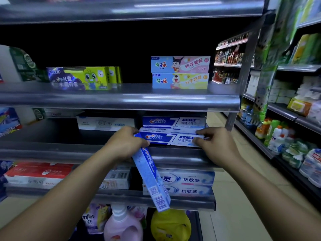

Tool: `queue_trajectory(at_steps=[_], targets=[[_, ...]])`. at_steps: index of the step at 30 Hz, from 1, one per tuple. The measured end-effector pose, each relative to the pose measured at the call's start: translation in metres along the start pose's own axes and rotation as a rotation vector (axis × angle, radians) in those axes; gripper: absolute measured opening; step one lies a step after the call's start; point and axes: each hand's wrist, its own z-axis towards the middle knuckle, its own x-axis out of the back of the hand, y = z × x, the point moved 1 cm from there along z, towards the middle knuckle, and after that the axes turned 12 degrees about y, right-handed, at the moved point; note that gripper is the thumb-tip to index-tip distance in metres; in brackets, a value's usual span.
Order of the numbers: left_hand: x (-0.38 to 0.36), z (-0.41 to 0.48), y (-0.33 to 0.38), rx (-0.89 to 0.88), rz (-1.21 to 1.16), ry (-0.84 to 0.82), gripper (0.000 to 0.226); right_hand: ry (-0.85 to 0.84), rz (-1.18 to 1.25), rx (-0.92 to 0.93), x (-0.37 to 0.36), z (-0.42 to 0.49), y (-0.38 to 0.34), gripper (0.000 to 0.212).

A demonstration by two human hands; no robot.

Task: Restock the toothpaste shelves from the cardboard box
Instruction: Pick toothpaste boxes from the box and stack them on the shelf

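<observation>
Left hand (125, 143), centre of frame: fingers curled round the upper end of a pale blue toothpaste box (151, 176). The box slants down toward lower right, barcode end lowest, hanging in front of the shelf edges. Right hand (214, 143), right of centre: thumb and fingers pinch the right end of a Crest box (166, 138). This box lies lengthwise at the front of the middle shelf (69, 152), between the two hands, its left end just beside the left hand. A second Crest box (173, 121) sits behind and above it. White-and-blue boxes (191, 180) lie on the shelf below. Two children's toothpaste boxes (179, 72) are stacked on the shelf above. A pink bottle (121, 225) is at bottom centre.
</observation>
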Motion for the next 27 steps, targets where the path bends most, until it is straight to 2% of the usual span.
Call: queue_trajectory(at_steps=[3,5,9,11,13,15,18,20,22,24,27], targets=[[0.001,-0.001,0.006,0.043,-0.027,-0.021,0.016,0.000,-0.040,0.013,0.001,-0.004,-0.004,0.032],[0.004,-0.003,0.006,0.048,-0.031,-0.027,0.028,0.002,-0.093,0.051,0.005,-0.010,-0.010,0.035],[0.015,-0.013,-0.006,0.025,-0.187,0.072,0.056,0.242,-0.126,0.271,0.025,-0.033,-0.018,0.031],[0.019,-0.018,-0.012,0.012,-0.310,0.160,0.054,0.350,-0.051,0.365,0.034,-0.051,-0.024,0.019],[0.020,-0.022,-0.016,0.009,-0.484,0.240,0.045,0.357,0.028,0.386,0.041,-0.071,-0.026,0.013],[0.019,-0.025,-0.020,0.036,-0.623,0.299,0.042,0.266,0.092,0.286,0.043,-0.089,-0.026,0.017],[0.015,-0.030,-0.020,0.071,-0.818,0.280,0.039,0.061,0.159,0.007,0.038,-0.107,-0.026,0.036],[0.009,-0.033,-0.017,0.080,-0.930,0.224,0.038,-0.028,0.373,-0.166,0.032,-0.110,-0.029,0.043],[0.001,-0.035,-0.015,0.074,-1.002,0.209,0.033,-0.006,0.548,-0.253,0.030,-0.105,-0.033,0.030],[-0.005,-0.036,-0.012,0.062,-1.030,0.232,0.024,0.053,0.590,-0.253,0.031,-0.098,-0.032,0.019],[-0.010,-0.030,-0.009,-0.020,-0.927,0.328,0.022,0.112,0.613,-0.257,0.032,-0.087,-0.027,0.024]])
